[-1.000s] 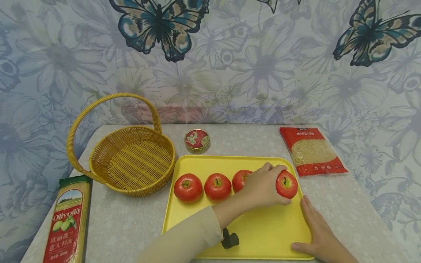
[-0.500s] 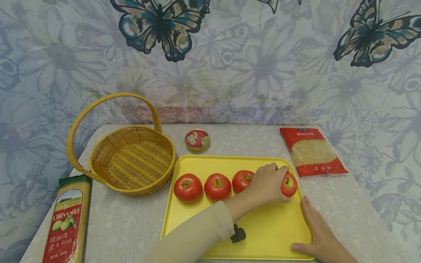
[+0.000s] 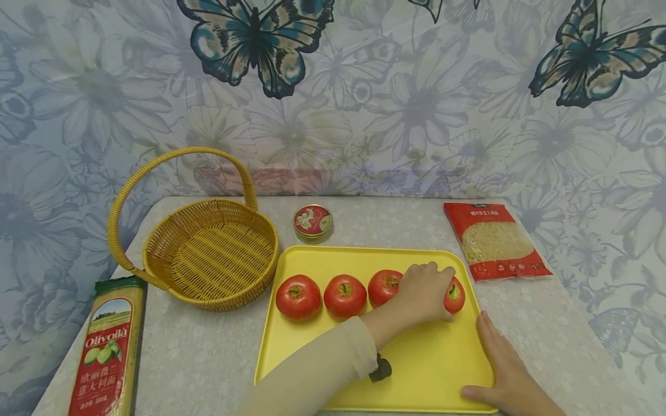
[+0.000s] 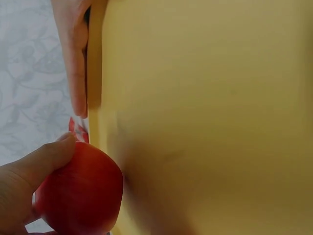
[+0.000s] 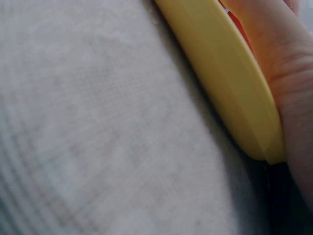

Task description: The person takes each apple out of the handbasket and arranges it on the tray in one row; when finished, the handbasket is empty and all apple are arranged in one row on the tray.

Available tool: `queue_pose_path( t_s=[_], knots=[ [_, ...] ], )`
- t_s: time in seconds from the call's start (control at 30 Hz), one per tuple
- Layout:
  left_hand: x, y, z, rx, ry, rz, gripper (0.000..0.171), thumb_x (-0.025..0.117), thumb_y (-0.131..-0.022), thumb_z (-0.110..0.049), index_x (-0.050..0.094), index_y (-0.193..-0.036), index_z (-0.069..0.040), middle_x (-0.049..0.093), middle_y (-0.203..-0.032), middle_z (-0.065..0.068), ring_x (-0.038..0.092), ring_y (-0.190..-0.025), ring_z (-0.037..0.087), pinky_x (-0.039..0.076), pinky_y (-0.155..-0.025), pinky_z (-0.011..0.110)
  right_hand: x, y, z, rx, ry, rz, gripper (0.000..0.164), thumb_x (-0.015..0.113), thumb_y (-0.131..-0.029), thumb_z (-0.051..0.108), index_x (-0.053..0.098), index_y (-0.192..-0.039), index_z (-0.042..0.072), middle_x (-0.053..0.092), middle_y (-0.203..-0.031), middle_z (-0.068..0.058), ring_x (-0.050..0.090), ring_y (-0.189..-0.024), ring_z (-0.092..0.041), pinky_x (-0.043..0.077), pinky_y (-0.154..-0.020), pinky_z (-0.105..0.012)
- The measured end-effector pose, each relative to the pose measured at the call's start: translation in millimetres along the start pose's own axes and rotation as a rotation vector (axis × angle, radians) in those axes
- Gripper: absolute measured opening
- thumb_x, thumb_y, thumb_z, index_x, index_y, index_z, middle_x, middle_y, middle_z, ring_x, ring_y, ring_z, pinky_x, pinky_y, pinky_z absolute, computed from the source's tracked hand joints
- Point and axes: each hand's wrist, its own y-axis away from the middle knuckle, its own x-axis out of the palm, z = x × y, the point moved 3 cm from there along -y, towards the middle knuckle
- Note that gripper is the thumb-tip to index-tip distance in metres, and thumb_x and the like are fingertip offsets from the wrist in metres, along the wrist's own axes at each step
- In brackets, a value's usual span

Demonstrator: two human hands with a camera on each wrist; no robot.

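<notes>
My left hand [image 3: 424, 292] grips a red apple [image 3: 455, 296] at the right end of a row on the yellow tray [image 3: 416, 370]. From the left wrist, the thumb lies along the side of this apple [image 4: 83, 191], close over the tray's edge. Three more red apples stand to its left: one [image 3: 384, 287] beside the hand, a middle one [image 3: 345, 296] and a far-left one [image 3: 299, 297]. My right hand [image 3: 504, 370] rests along the tray's right edge, fingers straight and thumb over the rim. The right wrist view shows that hand against the tray's side [image 5: 220, 78].
A yellow wicker basket [image 3: 218, 260] with a tall handle stands left of the tray. In front of it lies a long Olivoilà pasta pack [image 3: 106, 346]. Behind the tray sits a small round red-topped tin [image 3: 313, 223]; a red pasta bag [image 3: 494, 240] lies at back right.
My left hand has moved right and covers more of the apple, which now sits slightly lower among the row. The right hand and the other apples have stayed in place.
</notes>
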Motion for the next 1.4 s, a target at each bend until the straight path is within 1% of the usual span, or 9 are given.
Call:
queue_pose_path(
  t_s=[0.47, 0.67, 0.73, 0.8, 0.9, 1.0, 1.07, 1.27, 1.4],
  knots=[
    [-1.6, -3.1, -0.3, -0.002, -0.033, 0.025, 0.079, 0.084, -0.066, -0.061, 0.052, -0.132, -0.033, 0.061, -0.117, -0.009, 0.058, -0.11, 0.01, 0.046, -0.097, 0.027, 1, 0, 0, 0.012, 0.003, 0.002, 0.13, 0.085, -0.071, 0.042, -0.004, -0.16, 0.014, -0.004, -0.168, -0.012, -0.014, -0.14, 0.018, -0.014, -0.102, -0.005],
    [-3.6, -3.4, 3.6, -0.009, -0.053, 0.023, 0.082, 0.087, -0.063, -0.06, 0.051, -0.131, -0.031, 0.06, -0.119, -0.01, 0.056, -0.112, 0.011, 0.044, -0.1, 0.027, 2, 0, -2, 0.094, -0.075, 0.054, 0.127, 0.082, -0.075, 0.044, -0.009, -0.16, 0.02, -0.008, -0.168, -0.011, 0.002, -0.152, -0.043, -0.02, -0.113, -0.024],
    [-4.6, -3.8, 5.0, -0.011, -0.062, 0.021, 0.082, 0.087, -0.063, -0.059, 0.052, -0.13, -0.03, 0.059, -0.118, -0.01, 0.055, -0.112, 0.011, 0.043, -0.101, 0.026, 1, -1, -2, 0.092, -0.079, 0.055, 0.127, 0.082, -0.075, 0.044, -0.009, -0.16, 0.019, -0.008, -0.168, -0.012, 0.007, -0.148, -0.051, -0.02, -0.113, -0.026],
    [-4.9, -4.3, 6.1, -0.014, -0.071, 0.023, 0.082, 0.088, -0.062, -0.059, 0.052, -0.129, -0.03, 0.059, -0.118, -0.01, 0.055, -0.113, 0.011, 0.042, -0.102, 0.026, 1, -1, -2, 0.078, -0.067, 0.047, 0.128, 0.083, -0.074, 0.043, -0.008, -0.16, 0.018, -0.007, -0.168, -0.012, 0.004, -0.151, -0.045, -0.019, -0.111, -0.021],
    [-5.3, -4.6, 7.5, -0.018, -0.089, 0.028, 0.081, 0.087, -0.062, -0.06, 0.053, -0.128, -0.029, 0.059, -0.119, -0.009, 0.055, -0.116, 0.012, 0.042, -0.103, 0.027, 0, -1, -2, 0.043, -0.027, 0.025, 0.129, 0.084, -0.072, 0.042, -0.007, -0.16, 0.016, -0.005, -0.168, -0.013, -0.007, -0.154, -0.016, -0.016, -0.105, -0.01],
    [-5.7, -4.5, 8.8, -0.024, -0.112, 0.03, 0.079, 0.087, -0.062, -0.061, 0.053, -0.125, -0.027, 0.06, -0.119, -0.009, 0.054, -0.116, 0.013, 0.041, -0.102, 0.026, 0, -1, -3, 0.005, 0.01, -0.001, 0.13, 0.085, -0.07, 0.042, -0.004, -0.16, 0.013, -0.002, -0.168, -0.013, -0.013, -0.142, 0.013, -0.014, -0.102, -0.005],
    [-6.2, -4.3, 9.7, -0.029, -0.123, 0.031, 0.078, 0.087, -0.063, -0.061, 0.054, -0.125, -0.027, 0.06, -0.119, -0.009, 0.054, -0.116, 0.013, 0.04, -0.101, 0.026, 0, -2, -4, -0.008, 0.025, -0.012, 0.13, 0.086, -0.07, 0.042, -0.003, -0.16, 0.012, -0.002, -0.168, -0.013, -0.014, -0.137, 0.021, -0.013, -0.102, -0.003],
    [-7.4, -4.3, 12.5, -0.042, -0.13, 0.036, 0.08, 0.086, -0.062, -0.062, 0.054, -0.127, -0.027, 0.059, -0.122, -0.008, 0.052, -0.118, 0.013, 0.039, -0.104, 0.027, 2, -3, -5, 0.003, 0.018, -0.005, 0.129, 0.085, -0.071, 0.042, -0.003, -0.16, 0.013, -0.003, -0.168, -0.011, -0.015, -0.137, 0.022, -0.013, -0.102, -0.004],
    [-7.9, -4.0, 13.3, -0.042, -0.129, 0.037, 0.082, 0.086, -0.062, -0.064, 0.054, -0.128, -0.027, 0.058, -0.123, -0.009, 0.05, -0.12, 0.013, 0.038, -0.104, 0.027, 2, -2, -4, 0.042, -0.038, 0.026, 0.127, 0.083, -0.074, 0.042, -0.006, -0.16, 0.017, -0.006, -0.168, -0.01, -0.012, -0.149, -0.001, -0.017, -0.109, -0.014]
  ],
)
